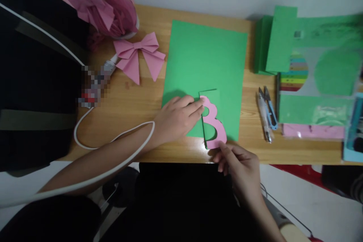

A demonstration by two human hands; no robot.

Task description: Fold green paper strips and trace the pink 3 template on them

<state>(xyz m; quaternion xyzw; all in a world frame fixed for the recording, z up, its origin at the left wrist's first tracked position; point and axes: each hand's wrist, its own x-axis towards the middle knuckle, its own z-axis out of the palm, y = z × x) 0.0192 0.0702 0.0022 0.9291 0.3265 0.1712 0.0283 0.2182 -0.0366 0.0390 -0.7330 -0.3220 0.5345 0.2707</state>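
Observation:
A pink scalloped paper cutout point(220, 127), shaped like half a butterfly wing or a "3", lies over a smaller piece of green paper with dark edges. Beneath both is a large green sheet point(208, 53) on the table. My left hand point(181, 115) reaches in from the left, its fingers close together and gripping the cutout's upper left edge. At the bottom end, my right hand point(238, 162) pinches the cutout's lower tip between thumb and fingers. The left thumb is hidden.
Left of the sheet lie a pink folded paper bow point(138, 55), a glue-like tube point(99, 79) and bunched pink paper point(104, 7). Blue thread snips point(270, 109) and a clear pen point(263, 117) sit right, near green paper packs point(312, 109). A white cable point(141, 141) crosses my left forearm.

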